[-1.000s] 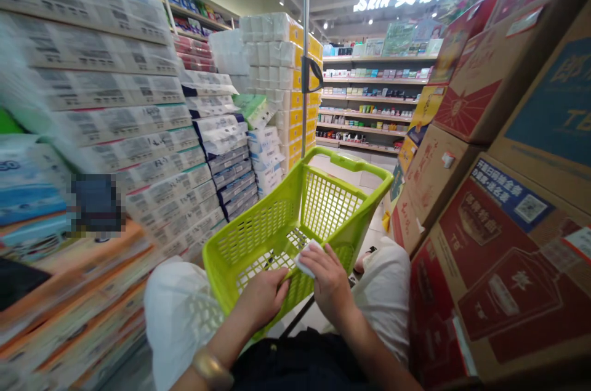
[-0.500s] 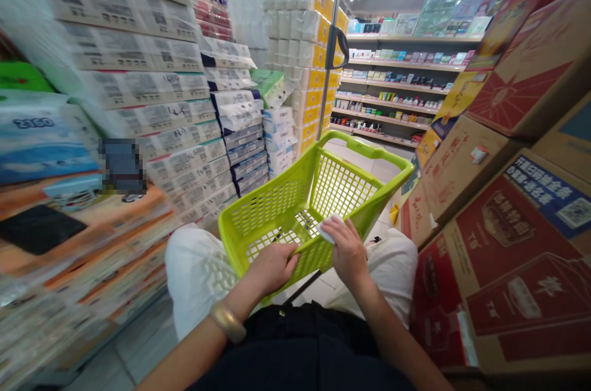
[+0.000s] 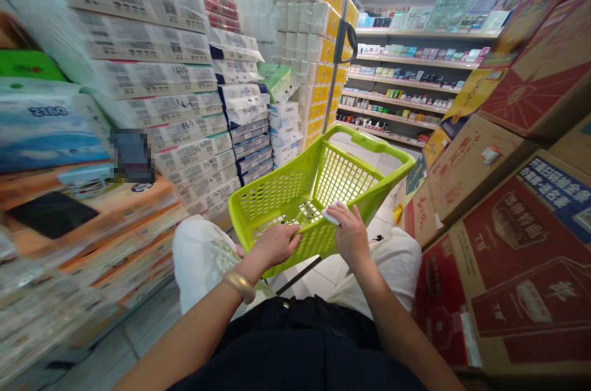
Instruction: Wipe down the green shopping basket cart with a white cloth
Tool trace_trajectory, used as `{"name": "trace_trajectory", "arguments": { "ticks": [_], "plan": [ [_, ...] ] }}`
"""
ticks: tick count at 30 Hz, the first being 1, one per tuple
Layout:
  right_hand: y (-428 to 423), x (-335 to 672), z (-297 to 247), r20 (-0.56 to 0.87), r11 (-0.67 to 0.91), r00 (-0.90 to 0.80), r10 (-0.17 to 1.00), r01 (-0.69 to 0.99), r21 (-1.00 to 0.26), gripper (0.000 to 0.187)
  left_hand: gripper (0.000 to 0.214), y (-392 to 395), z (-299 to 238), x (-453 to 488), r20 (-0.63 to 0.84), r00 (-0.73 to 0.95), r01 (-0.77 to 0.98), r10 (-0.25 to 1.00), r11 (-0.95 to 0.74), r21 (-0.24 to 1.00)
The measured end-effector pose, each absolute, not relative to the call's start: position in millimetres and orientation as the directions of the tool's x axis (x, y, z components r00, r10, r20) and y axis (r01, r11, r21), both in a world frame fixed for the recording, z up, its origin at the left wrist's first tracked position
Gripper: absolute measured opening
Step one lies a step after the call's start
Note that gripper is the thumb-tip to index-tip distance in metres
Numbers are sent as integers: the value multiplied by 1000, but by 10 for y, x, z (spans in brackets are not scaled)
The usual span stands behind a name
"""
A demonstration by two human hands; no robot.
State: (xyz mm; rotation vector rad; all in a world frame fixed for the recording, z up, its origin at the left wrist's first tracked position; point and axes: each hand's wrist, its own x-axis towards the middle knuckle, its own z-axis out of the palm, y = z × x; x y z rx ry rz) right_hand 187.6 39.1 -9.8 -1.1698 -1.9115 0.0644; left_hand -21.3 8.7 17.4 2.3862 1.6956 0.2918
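A lime-green plastic shopping basket (image 3: 272, 191) with perforated walls stands tilted between my knees. My left hand (image 3: 277, 244) is closed over its near rim, the fingers reaching inside. A gold bangle (image 3: 239, 287) circles that wrist. My right hand (image 3: 351, 232) presses a small white cloth or tissue (image 3: 333, 212) against the same rim, farther to the right. Most of the white piece is hidden under the fingers. From the far end of the basket rises a metal pull rod (image 3: 336, 80) with a dark grip (image 3: 346, 41).
Stacked packs of tissue (image 3: 148, 80) wall off the left side. A black flat object (image 3: 53, 213) lies on orange packs. Cardboard cartons (image 3: 512, 225) are piled close on the right. Shelves of small goods (image 3: 406, 80) stand ahead.
The view has shifted slightly, so the surroundings sit a little farther right. My right hand stays on the rim with the white piece, and my left hand keeps its grip.
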Motion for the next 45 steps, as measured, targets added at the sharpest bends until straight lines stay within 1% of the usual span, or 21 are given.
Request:
{"name": "trace_trajectory", "arguments": {
  "ticks": [2,4,6,9,11,13,18,20,23,25,31,33,37,39,45],
  "plan": [
    [495,1992,-65,648,503,-113,753,733,-458,51,25,132,174,-214,45,318,908,947,-317,274],
    [539,1999,-62,652,483,-88,754,746,-458,51,25,170,171,-209,47,317,907,947,-317,276],
    [513,1895,-100,649,519,-141,748,734,-439,50,25,199,165,-201,51,319,905,946,-320,278],
    [430,1696,-185,640,605,-265,721,691,-395,51,24,221,153,-196,59,325,903,944,-328,278],
    [417,1657,-210,639,629,-301,708,680,-377,51,23,223,146,-199,63,329,901,942,-333,276],
    [459,1725,-192,646,608,-270,714,696,-382,51,23,220,142,-203,63,333,901,941,-337,273],
    [577,1943,-105,674,481,-59,736,747,-459,50,25,210,129,-200,63,333,903,941,-338,265],
    [547,1900,-117,680,497,-76,729,742,-451,49,26,212,122,-201,62,336,903,940,-340,264],
    [470,1776,-167,680,601,-216,701,693,-399,50,25,221,118,-216,60,340,901,939,-343,266],
    [455,1751,-183,681,637,-262,683,671,-380,52,25,227,125,-232,55,341,901,938,-343,266],
    [568,1923,-154,711,540,-96,697,723,-431,51,25,238,147,-253,35,336,907,941,-333,258],
    [561,1899,-182,719,550,-99,688,718,-427,51,25,242,140,-255,31,335,908,942,-332,256],
    [492,1762,-239,721,636,-219,657,675,-375,52,24,255,114,-275,28,334,908,942,-329,261],
    [501,1752,-217,715,645,-245,655,674,-360,51,24,266,107,-293,27,330,909,944,-325,261],
    [680,1897,-59,700,531,-129,702,749,-395,50,24,311,138,-339,28,323,914,946,-319,252]
  ]
}}
